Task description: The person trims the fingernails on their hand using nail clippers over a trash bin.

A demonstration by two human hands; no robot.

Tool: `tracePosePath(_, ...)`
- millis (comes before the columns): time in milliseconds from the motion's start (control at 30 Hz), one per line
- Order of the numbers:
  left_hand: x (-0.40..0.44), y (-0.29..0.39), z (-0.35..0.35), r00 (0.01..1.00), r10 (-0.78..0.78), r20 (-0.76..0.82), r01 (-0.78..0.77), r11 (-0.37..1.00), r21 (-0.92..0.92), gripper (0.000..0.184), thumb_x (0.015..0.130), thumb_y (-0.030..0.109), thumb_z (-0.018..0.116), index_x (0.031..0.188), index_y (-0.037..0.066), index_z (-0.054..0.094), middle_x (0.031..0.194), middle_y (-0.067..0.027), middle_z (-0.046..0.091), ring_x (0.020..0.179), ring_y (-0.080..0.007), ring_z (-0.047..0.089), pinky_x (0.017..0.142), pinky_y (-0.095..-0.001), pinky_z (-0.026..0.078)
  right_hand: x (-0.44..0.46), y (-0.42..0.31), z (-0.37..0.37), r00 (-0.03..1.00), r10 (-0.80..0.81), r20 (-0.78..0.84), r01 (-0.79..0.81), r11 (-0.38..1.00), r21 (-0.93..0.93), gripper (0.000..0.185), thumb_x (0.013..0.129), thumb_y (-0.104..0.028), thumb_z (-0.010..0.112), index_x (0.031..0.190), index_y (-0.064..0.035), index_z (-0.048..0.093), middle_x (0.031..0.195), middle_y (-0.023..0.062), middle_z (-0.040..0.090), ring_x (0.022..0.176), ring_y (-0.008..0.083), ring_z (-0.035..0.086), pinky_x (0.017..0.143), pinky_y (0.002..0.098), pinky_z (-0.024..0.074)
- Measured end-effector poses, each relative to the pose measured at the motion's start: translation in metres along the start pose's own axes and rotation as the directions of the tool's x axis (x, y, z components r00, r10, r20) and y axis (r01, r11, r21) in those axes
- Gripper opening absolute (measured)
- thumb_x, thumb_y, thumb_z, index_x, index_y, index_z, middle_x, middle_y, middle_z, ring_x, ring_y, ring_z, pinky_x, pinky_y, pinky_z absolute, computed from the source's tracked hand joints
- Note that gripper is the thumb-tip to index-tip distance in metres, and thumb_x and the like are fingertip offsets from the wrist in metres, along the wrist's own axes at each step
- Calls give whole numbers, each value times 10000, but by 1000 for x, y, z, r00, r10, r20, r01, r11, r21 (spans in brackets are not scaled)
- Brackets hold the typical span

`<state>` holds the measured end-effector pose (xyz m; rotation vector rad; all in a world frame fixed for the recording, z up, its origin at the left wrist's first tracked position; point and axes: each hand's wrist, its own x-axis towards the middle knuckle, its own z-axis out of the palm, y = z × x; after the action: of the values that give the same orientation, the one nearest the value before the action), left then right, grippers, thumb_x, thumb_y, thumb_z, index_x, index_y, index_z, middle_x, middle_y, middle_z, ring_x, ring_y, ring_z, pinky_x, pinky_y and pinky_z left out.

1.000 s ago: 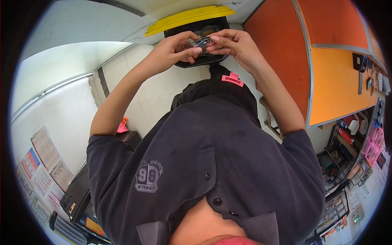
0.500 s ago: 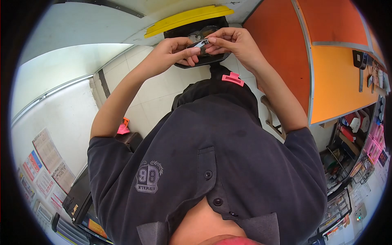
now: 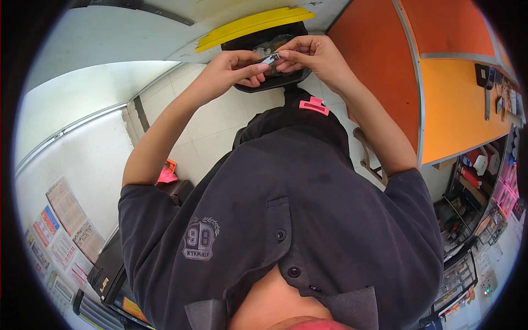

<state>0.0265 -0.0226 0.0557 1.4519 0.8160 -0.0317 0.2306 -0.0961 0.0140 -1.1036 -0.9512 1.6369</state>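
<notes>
My left hand (image 3: pixel 236 71) is closed on a small shiny silver nail clipper (image 3: pixel 268 59), pinched between thumb and fingers. Its far end points to the right and meets the fingertips of my right hand (image 3: pixel 308 55). That hand has its thumb and index finger pressed together and the other fingers curled; what lies between them, if anything, is hidden. Both hands are above a black bin (image 3: pixel 264 86) with clear plastic inside. Nearer my body, a pink clip (image 3: pixel 314 105) lies on dark cloth.
A yellow panel (image 3: pixel 253 28) stands behind the bin. Tiled floor (image 3: pixel 212 118) shows on the left. An orange cabinet (image 3: pixel 379 66) rises at the right, beside shelves of goods (image 3: pixel 467 181). At the lower left are a black box (image 3: pixel 104 278) and papers on a white surface (image 3: pixel 91 159).
My hands have stayed nearly in place, with only a slight shift at the fingertips. The nail clipper is still between them. The view has shifted slightly.
</notes>
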Motion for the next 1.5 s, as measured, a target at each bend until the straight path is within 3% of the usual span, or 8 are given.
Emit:
tracePosePath(267,4,-6,-4,999,-21,48,21,1000,-3,343,873,327,521,1025,26,585,803,-34,605,761,-90,583,750,-235,471,4,6,1,1000,23,-6,-23,999,-38,186,861,-124,563,934,43,599,824,99,638,760,136,640,703,234,519)
tracePosePath(800,8,-14,-5,999,51,14,-51,997,-53,306,867,296,538,912,5,623,730,-54,623,664,-93,590,670,-208,460,6,8,-3,1000,12,19,-11,999,-33,185,866,-124,557,938,42,595,833,97,633,767,143,638,712,236,521)
tracePosePath(1067,13,-9,-10,997,50,59,-46,996,-71,316,879,302,511,940,8,613,740,-42,611,681,-90,583,679,-205,458,6,4,-3,1000,21,-19,-19,997,79,225,863,-142,565,975,51,593,854,117,636,778,162,640,731,248,523)
tracePosePath(1167,14,-11,-21,997,71,-19,-73,990,-124,325,882,307,502,943,5,604,764,-44,607,704,-96,584,690,-211,460,11,9,-2,997,38,-70,-26,986,167,229,857,-139,573,974,57,591,865,134,635,788,180,642,736,261,528)
tracePosePath(1267,22,-25,-36,984,143,-109,-138,989,50,327,866,319,539,968,14,600,795,-62,617,705,-93,589,674,-208,463,11,7,-2,997,33,-64,-15,968,252,239,854,-141,577,982,61,589,885,143,631,810,192,641,753,272,528)
tracePosePath(1300,23,-31,-37,954,166,-250,-49,909,413,330,834,318,577,957,12,600,822,-75,617,740,-133,592,684,-248,455,10,5,-1,998,27,-52,-11,960,281,245,853,-143,578,988,62,587,894,144,628,820,194,640,761,276,527)
tracePosePath(1400,22,-43,-35,848,459,-264,-6,506,862,305,808,259,615,954,-8,592,858,-83,617,830,-172,587,740,-287,444,6,-2,4,999,30,-12,-24,936,350,259,855,-147,574,1006,64,581,906,147,624,825,194,638,770,283,527)
tracePosePath(1500,15,-40,-22,807,459,-373,-58,689,722,296,791,247,633,946,-4,600,888,-84,615,859,-190,575,771,-302,431,1,-14,12,999,40,34,-50,905,422,271,860,-147,566,1034,61,569,904,142,624,818,193,637,772,282,526)
